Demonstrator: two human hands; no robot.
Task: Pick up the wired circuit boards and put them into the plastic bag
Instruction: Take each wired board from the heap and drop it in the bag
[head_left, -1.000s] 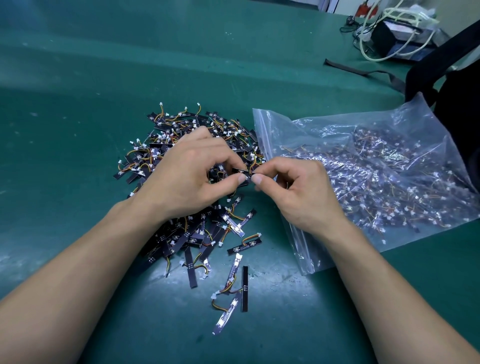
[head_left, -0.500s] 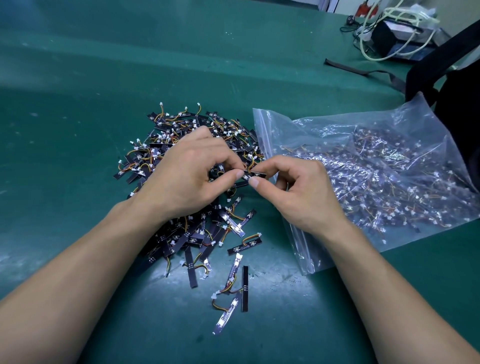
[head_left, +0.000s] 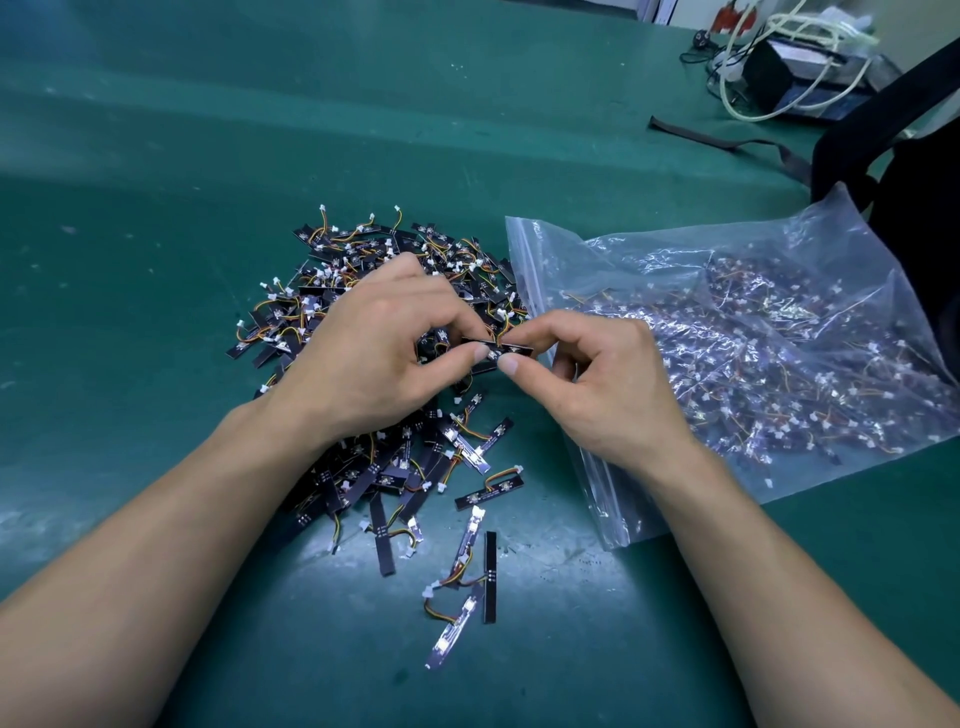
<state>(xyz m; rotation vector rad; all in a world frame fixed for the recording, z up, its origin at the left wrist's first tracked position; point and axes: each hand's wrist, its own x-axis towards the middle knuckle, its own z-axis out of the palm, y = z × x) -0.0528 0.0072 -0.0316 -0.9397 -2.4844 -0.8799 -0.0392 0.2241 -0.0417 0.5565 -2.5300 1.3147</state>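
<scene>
Many small black wired circuit boards (head_left: 769, 374) already lie in the clear plastic bag (head_left: 649, 260) at right; a large heap (head_left: 358, 249) at left awaits bagging, while left hand (head_left: 379, 358) and right hand (head_left: 602, 384) pinch one board (head_left: 493, 347) between them.

1. The table (head_left: 156, 156) is dark teal-green with pale scuffs.
2. The plastic bag (head_left: 571, 249) is clear with white glints.
3. Left of the plastic bag, the circuit boards (head_left: 363, 249) are black, with orange and yellow wires and white connectors.
4. At the plastic bag's left edge, the held circuit board (head_left: 522, 351) is black.
5. Beyond the plastic bag, the cables (head_left: 821, 26) are cream and the box (head_left: 769, 78) is black.
</scene>
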